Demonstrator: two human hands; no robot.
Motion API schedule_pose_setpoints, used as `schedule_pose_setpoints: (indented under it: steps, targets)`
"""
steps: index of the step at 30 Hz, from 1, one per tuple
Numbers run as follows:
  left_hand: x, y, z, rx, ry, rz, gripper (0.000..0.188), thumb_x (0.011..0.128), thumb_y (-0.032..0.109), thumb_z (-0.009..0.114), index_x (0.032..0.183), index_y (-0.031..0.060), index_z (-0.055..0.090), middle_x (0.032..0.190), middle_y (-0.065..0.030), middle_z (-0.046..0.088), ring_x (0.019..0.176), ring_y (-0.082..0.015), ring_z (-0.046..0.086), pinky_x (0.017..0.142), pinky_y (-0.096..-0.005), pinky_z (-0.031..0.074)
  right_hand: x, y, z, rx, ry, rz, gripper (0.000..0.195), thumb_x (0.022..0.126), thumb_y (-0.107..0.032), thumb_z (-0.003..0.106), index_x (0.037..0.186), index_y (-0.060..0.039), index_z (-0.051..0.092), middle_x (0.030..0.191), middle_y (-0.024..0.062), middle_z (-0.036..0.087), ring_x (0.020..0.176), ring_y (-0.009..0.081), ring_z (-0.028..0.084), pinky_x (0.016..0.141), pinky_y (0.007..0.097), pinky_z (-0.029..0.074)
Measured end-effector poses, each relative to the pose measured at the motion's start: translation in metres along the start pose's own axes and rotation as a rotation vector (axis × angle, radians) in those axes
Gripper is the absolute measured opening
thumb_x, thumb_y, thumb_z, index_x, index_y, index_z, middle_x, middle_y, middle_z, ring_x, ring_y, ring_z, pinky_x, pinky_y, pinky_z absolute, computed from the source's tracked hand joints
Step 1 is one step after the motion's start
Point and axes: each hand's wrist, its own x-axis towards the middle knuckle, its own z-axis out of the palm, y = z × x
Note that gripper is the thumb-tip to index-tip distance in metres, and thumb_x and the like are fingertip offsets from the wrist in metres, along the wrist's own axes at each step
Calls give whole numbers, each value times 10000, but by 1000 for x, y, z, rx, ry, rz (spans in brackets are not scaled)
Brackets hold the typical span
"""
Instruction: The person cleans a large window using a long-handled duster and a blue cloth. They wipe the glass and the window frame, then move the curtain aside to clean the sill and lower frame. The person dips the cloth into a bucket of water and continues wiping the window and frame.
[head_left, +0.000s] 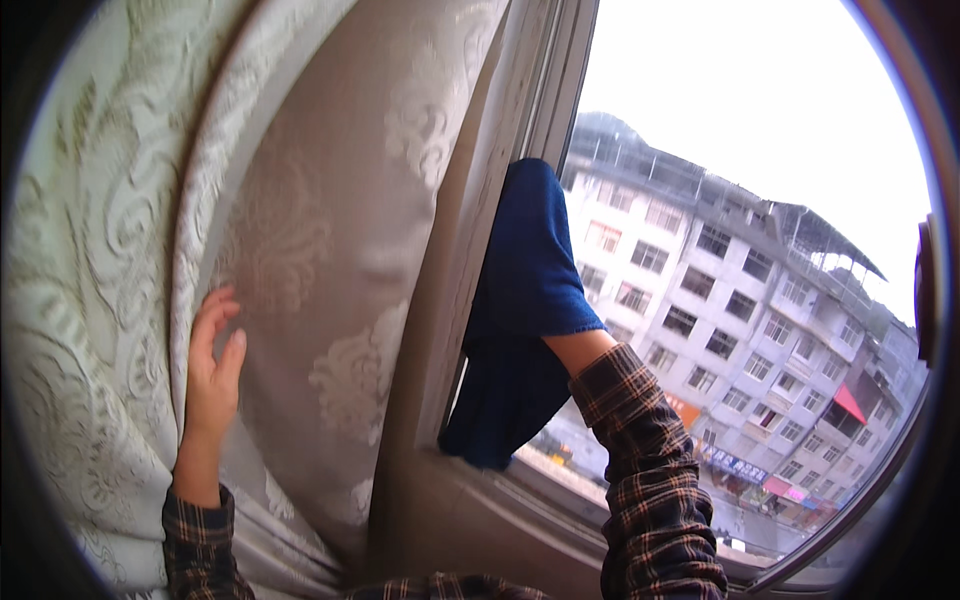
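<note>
A dark blue cloth (517, 277) hangs against the side of the window frame (551, 82) and over part of the glass. My right hand is hidden beneath this cloth; only the wrist and a plaid sleeve show below its hem. On the left, my left hand (216, 360) is raised against a patterned curtain (330, 225), thumb and fingers apart, touching or nearly touching its folded edge. Whether the fingertips pinch any of the fabric cannot be told.
Pale embossed curtain folds (97, 225) fill the far left. A window sill (480, 495) runs below the cloth. Beyond the window glass stands a multi-storey building (675, 262) above a street. A dark object (925, 289) is at the right rim.
</note>
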Motion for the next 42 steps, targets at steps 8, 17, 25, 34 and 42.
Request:
schedule_pose_setpoints:
  steps: [8, 17, 25, 34, 42]
  targets:
    - [-10, -24, 0, 63, -26, -2, 305, 930, 89, 524, 1205, -42, 526, 1413, -161, 448, 1291, -231, 435, 1090, -350, 303, -151, -35, 77, 409, -88, 495, 80, 815, -99, 556, 842, -23, 558, 875, 224, 580, 821, 364, 559, 715, 406, 442]
    - [-8, -42, -5, 29, -28, -18, 292, 928, 78, 534, 1194, -41, 549, 1401, -158, 465, 1286, -225, 442, 1090, -350, 304, -249, -91, 71, 90, -690, -48, 68, 674, -54, 584, 627, -87, 621, 744, 139, 628, 693, 352, 629, 565, 429, 454]
    - [-8, -54, -6, -20, -15, -16, 279, 912, 114, 567, 1154, -24, 576, 1371, -136, 499, 1270, -229, 458, 1071, -376, 328, -281, -126, 31, 81, -834, 182, 140, 687, -195, 658, 767, -86, 624, 754, 127, 631, 718, 363, 627, 640, 438, 501]
    - [-8, -50, -6, -47, -21, -46, 271, 911, 123, 566, 1134, -28, 591, 1372, -133, 499, 1263, -222, 463, 1071, -368, 325, -233, -132, 22, 233, -577, 135, 89, 707, -162, 642, 711, -85, 599, 759, 154, 574, 737, 346, 583, 651, 423, 459]
    - [-11, -50, -6, -85, -41, -26, 263, 911, 107, 567, 1133, -33, 592, 1367, -137, 502, 1246, -217, 477, 1067, -353, 331, -273, -157, 70, 12, -595, 92, 244, 688, -128, 683, 893, -45, 580, 822, 179, 576, 795, 352, 579, 706, 403, 473]
